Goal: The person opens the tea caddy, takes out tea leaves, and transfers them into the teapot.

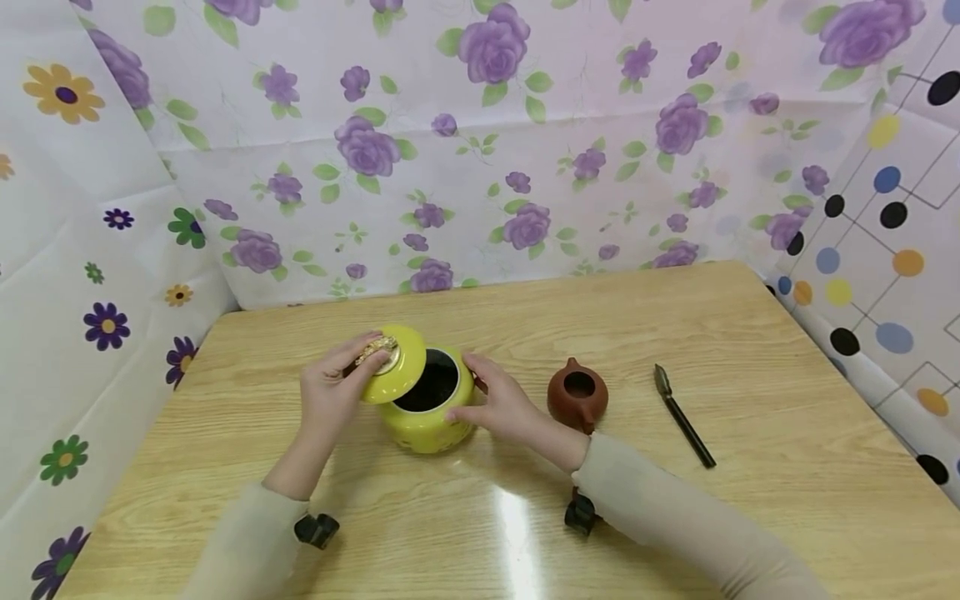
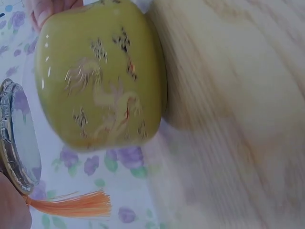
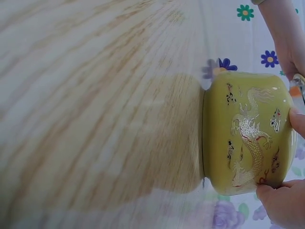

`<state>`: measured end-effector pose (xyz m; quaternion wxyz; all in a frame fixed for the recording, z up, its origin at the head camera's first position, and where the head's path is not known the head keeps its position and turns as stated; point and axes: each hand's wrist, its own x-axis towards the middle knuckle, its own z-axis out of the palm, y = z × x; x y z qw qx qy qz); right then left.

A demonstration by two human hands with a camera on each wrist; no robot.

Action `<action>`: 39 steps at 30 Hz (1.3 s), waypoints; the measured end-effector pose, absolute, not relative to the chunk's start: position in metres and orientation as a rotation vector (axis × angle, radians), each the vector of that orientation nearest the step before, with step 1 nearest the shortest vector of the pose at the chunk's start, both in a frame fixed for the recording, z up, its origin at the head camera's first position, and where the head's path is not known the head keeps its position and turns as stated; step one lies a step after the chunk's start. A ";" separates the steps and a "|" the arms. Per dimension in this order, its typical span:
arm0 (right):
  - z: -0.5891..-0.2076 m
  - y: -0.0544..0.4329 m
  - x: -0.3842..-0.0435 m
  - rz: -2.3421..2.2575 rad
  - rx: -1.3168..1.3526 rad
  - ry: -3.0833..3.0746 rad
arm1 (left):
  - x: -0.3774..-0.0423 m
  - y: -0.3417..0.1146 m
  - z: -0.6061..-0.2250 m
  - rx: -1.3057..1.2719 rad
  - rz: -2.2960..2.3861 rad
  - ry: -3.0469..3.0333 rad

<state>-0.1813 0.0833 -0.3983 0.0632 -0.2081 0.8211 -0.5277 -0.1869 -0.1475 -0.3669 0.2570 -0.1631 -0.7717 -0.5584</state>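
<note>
Landmark for all positions: the yellow jar (image 1: pixel 426 435), which stands upright on the wood-grain table (image 1: pixel 420 542).

Far left of the jar, a cloth (image 1: pixel 52 250) printed with coloured flowers forms the side boundary. Nearer the jar on its left, the left sleeve (image 1: pixel 243 542) is light-coloured, with a black device (image 1: pixel 317 530) at the wrist. Just left of the jar, the left hand (image 1: pixel 330 385) grasps the yellow lid (image 1: pixel 407 371), thumb and fingers at its gold knob (image 1: pixel 387 343). The lid is raised and tilted above the left part of the jar's mouth, leaving the dark interior partly exposed. The left wrist view shows the lid apart from the jar, with an orange tassel (image 2: pixel 74 205) beside its silvery rim.

The jar's wall bears a dragon (image 3: pixel 250 129) in relief-like decoration, seen in the right wrist view. On the jar's right side, the right hand (image 1: pixel 504 402) grips the wall near the rim, thumb toward the near side and fingers toward the far side. A second black device (image 1: pixel 580 515) is at that wrist.

Right of the jar, beyond the right hand, sits a small reddish-brown pot (image 1: pixel 559 398), its round mouth facing up. Farther right of the jar lies a slender dark tool (image 1: pixel 688 429), its leaf-shaped tip pointing away from the person. Farthest right of the jar hangs a dotted cloth (image 1: pixel 900 217); behind the jar, a purple-rose cloth (image 1: pixel 465 192).
</note>
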 end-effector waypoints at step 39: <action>-0.407 0.084 -0.185 -1.572 -0.668 2.516 | -0.136 -0.196 -0.388 -0.097 -1.414 -2.217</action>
